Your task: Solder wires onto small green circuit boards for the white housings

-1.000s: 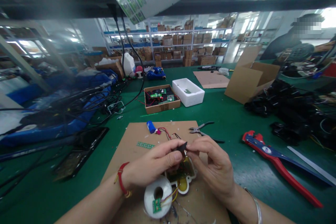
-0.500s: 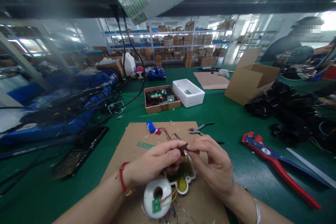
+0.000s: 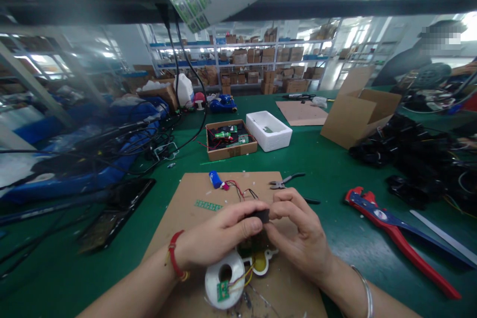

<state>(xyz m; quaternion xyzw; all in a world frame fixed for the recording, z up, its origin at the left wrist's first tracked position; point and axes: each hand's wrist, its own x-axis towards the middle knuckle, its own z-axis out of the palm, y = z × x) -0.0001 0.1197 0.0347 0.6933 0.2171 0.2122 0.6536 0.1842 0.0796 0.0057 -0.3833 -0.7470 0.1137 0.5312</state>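
Thumb and fingers of my left hand (image 3: 219, 233) pinch a small flat black piece (image 3: 263, 215). At its right end, the thumb and index finger of my right hand (image 3: 303, 233) close on the edge. Underneath lies a white housing (image 3: 265, 269) with a yellow disc (image 3: 260, 261), partly hidden by both hands. Yellow and dark wires link it to a white ring-shaped part (image 3: 213, 283) carrying a small green circuit board (image 3: 223, 291). Beyond my hands are a blue battery (image 3: 215, 179) with red and black leads and a green strip of boards (image 3: 207, 205).
A brown board (image 3: 179, 213) lies under the work. Cutting pliers (image 3: 279, 185) rest at its far right, with a red-and-blue hand tool (image 3: 391, 228) farther right. Behind stand a cardboard tray (image 3: 233, 151) and a white foam box (image 3: 278, 141). Cables clutter the left; a person sits far right.
The black piece has turned so that more of its flat face shows between my fingers. Both hands stay in nearly the same place over the housing.
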